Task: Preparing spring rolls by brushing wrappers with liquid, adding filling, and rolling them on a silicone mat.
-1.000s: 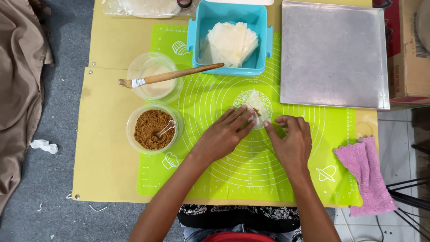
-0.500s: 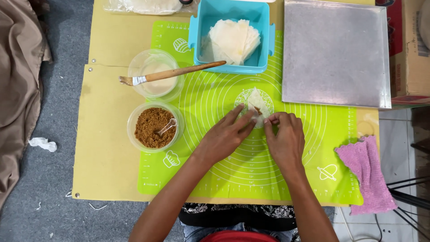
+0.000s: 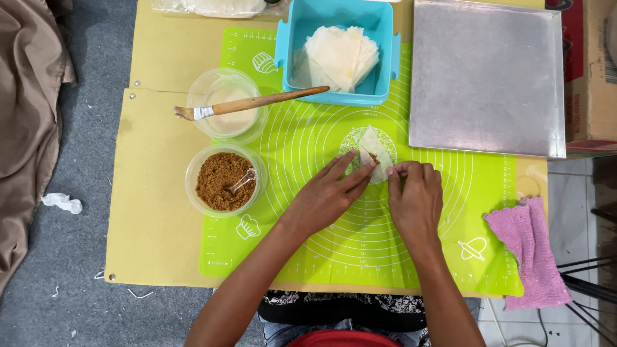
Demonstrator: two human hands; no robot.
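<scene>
A thin white pastry wrapper (image 3: 375, 149) with a little brown filling lies on the green silicone mat (image 3: 334, 257), partly folded into a pointed shape. My left hand (image 3: 328, 193) pinches its near left edge with the fingertips. My right hand (image 3: 414, 196) grips the near right edge, fingers curled over it. Both hands meet at the wrapper's lower part, which they hide.
A blue tub (image 3: 385, 77) of stacked wrappers sits behind the hands. A clear bowl (image 3: 196, 96) with a pastry brush (image 3: 257, 103) across it and a bowl of brown filling (image 3: 222, 181) with a spoon stand left. A metal tray (image 3: 488, 77) is at right, a pink cloth (image 3: 530, 247) near right.
My right hand has moved left toward the wrapper and closed on its edge. The wrapper has been folded narrower into a pointed shape. My left hand stayed at its left edge.
</scene>
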